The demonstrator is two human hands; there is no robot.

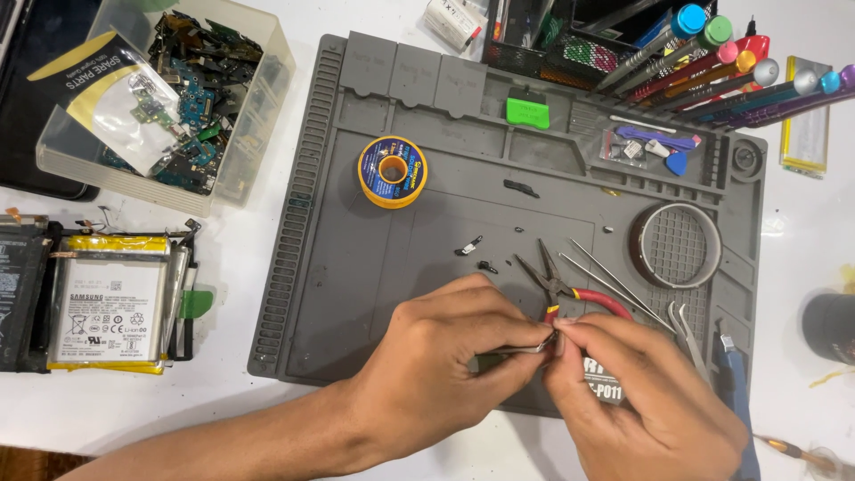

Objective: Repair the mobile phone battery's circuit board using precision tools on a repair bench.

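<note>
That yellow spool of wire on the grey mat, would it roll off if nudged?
Probably not: the yellow spool lies flat on its flange on the grey mat, so a nudge would likely slide it. Stood on edge, its round rims would likely roll. Wound full, it may feel heavy for its size.

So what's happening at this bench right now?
A person's left hand and right hand meet over a grey work mat, pinching a small metal part between their fingertips. Red-handled pliers and tweezers lie just beyond the hands. A solder spool sits further up the mat.
</note>
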